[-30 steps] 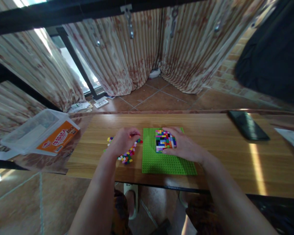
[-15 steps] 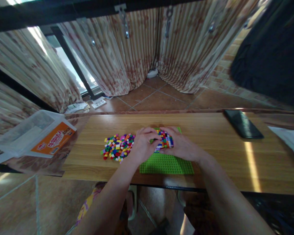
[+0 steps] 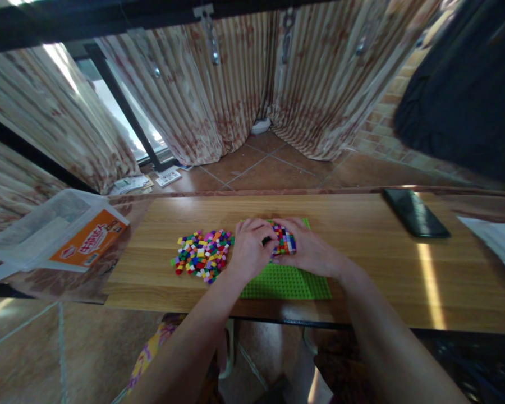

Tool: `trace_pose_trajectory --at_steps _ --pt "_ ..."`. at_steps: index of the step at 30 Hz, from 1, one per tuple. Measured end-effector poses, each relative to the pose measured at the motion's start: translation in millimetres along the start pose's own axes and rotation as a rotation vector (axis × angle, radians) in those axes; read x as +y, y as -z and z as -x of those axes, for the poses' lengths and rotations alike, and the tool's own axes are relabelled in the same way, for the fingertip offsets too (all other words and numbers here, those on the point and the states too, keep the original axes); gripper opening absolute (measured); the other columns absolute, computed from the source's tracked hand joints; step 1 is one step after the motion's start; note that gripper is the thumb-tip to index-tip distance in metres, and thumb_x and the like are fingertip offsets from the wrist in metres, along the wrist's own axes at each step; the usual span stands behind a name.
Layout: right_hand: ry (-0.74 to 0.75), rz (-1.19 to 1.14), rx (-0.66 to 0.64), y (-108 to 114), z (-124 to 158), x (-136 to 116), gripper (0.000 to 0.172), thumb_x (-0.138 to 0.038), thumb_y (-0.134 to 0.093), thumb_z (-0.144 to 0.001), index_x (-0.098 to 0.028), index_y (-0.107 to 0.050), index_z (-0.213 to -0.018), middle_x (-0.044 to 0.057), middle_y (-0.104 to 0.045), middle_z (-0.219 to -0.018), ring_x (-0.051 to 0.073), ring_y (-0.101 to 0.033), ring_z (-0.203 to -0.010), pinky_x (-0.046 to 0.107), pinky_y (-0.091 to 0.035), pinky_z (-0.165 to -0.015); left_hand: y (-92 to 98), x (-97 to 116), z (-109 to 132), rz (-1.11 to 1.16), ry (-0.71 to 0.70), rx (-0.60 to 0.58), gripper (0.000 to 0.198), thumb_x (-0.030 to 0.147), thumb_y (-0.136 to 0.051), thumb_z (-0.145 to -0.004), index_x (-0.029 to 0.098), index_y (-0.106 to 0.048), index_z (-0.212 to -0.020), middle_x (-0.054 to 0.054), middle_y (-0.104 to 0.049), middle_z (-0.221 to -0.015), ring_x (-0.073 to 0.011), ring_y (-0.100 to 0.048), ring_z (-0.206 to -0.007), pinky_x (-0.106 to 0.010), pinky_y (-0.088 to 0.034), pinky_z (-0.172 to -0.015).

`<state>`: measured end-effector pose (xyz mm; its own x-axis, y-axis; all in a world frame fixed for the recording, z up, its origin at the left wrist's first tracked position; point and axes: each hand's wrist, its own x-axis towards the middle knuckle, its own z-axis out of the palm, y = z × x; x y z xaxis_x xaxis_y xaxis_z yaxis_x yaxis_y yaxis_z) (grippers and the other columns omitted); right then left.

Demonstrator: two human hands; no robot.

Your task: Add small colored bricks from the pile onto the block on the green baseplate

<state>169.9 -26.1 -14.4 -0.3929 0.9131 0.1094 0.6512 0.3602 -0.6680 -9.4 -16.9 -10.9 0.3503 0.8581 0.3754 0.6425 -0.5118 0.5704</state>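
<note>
A block of small multicoloured building bricks (image 3: 285,241) sits over the far half of a green studded baseplate (image 3: 287,283). My right hand (image 3: 309,249) curves around the block's right side, thumb at the near edge and fingers along the far edge. At the block's left side is my left hand (image 3: 250,247), its thumb and forefinger curled toward each other. A small dark patch shows between them, and I cannot tell whether it is a brick or a gap. My fingers cover the block's left part. Loose bricks (image 3: 202,255) lie in a heap left of my left hand.
The wooden table (image 3: 362,292) carries a black phone (image 3: 416,213) at the right, with white paper (image 3: 494,241) beyond it. A clear plastic box (image 3: 37,224) with an orange label (image 3: 88,238) stands off the table's left end. Curtains (image 3: 235,90) hang behind.
My left hand has shifted slightly right, closer over the block's left side, and a dark patch now shows by its thumb. My right hand stays around the block. The view has shifted slightly.
</note>
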Motion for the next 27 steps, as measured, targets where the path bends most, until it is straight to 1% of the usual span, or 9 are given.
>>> trace_pose_trajectory --at_steps 5,9,16,23,27 --pt "0.004 -0.002 0.002 0 0 -1 0.083 -0.036 -0.080 -0.067 -0.021 -0.043 -0.140 0.014 -0.053 -0.132 0.031 -0.049 -0.126 0.051 -0.038 -0.108 0.0 1 1 -0.008 -0.014 -0.006 0.007 0.016 -0.068 -0.079 0.022 -0.068 -0.075 -0.001 -0.071 -0.098 -0.0209 -0.060 -0.099 -0.040 -0.042 -0.093" --pt "0.002 -0.013 0.001 1 0 0 0.084 -0.037 -0.080 -0.067 -0.024 -0.042 -0.141 0.013 -0.053 -0.131 0.031 -0.051 -0.125 0.052 -0.038 -0.108 -0.5 2 2 -0.017 -0.013 -0.007 0.008 0.016 -0.065 -0.079 0.022 -0.066 -0.075 -0.002 -0.071 -0.097 -0.0218 -0.059 -0.099 -0.040 -0.042 -0.093" --pt "-0.005 0.000 -0.008 1 0 0 0.085 -0.036 -0.080 -0.066 -0.019 -0.043 -0.140 0.014 -0.053 -0.131 0.030 -0.050 -0.126 0.050 -0.038 -0.109 1.8 6 3 -0.037 -0.039 -0.007 0.011 0.015 -0.058 -0.082 0.021 -0.064 -0.076 -0.004 -0.071 -0.097 -0.0213 -0.059 -0.098 -0.040 -0.042 -0.092" --pt "-0.004 0.002 0.008 1 0 -1 0.083 -0.037 -0.080 -0.067 -0.022 -0.044 -0.140 0.013 -0.054 -0.129 0.031 -0.052 -0.124 0.052 -0.040 -0.107 -1.6 9 3 -0.047 -0.002 0.009 0.010 0.018 -0.059 -0.085 0.021 -0.063 -0.076 -0.004 -0.070 -0.096 -0.0223 -0.059 -0.097 -0.041 -0.043 -0.093" --pt "0.007 -0.007 0.008 0 0 -1 0.081 -0.036 -0.080 -0.067 -0.023 -0.045 -0.139 0.013 -0.055 -0.129 0.032 -0.050 -0.125 0.053 -0.039 -0.108 -2.5 12 2 -0.025 0.067 0.031 0.009 0.016 -0.063 -0.082 0.021 -0.061 -0.074 -0.004 -0.069 -0.094 -0.0229 -0.059 -0.097 -0.042 -0.044 -0.093"
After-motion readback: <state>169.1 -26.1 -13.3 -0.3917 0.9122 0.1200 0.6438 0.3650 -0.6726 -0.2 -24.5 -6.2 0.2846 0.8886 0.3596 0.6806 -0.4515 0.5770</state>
